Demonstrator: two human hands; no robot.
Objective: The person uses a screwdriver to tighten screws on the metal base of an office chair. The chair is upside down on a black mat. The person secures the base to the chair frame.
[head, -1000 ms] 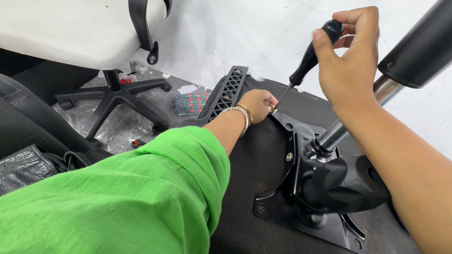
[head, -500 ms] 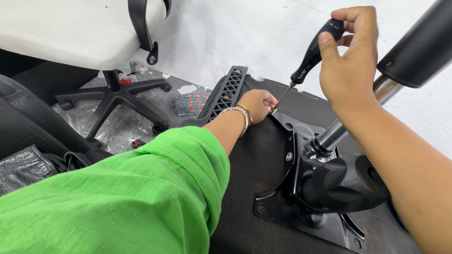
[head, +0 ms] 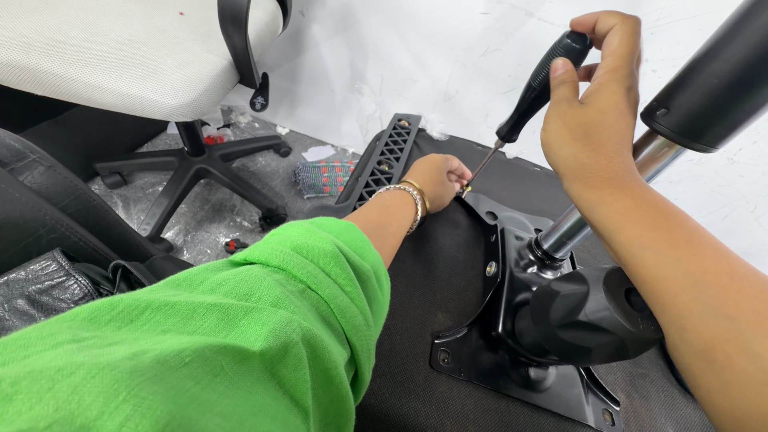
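A loose, bright green woven sleeve (head: 240, 336) is worn on the left arm, and silver and gold bangles (head: 412, 200) are worn at its wrist. The right arm (head: 688, 288) is left bare.

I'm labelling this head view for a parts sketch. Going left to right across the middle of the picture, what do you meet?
Chair base → patterned cloth → slotted black plastic part → left hand at the screw → screwdriver → right hand → black cylinder.

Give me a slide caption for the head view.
Right hand drives black-handled screwdriver into black metal chair plate; left hand steadies screw.
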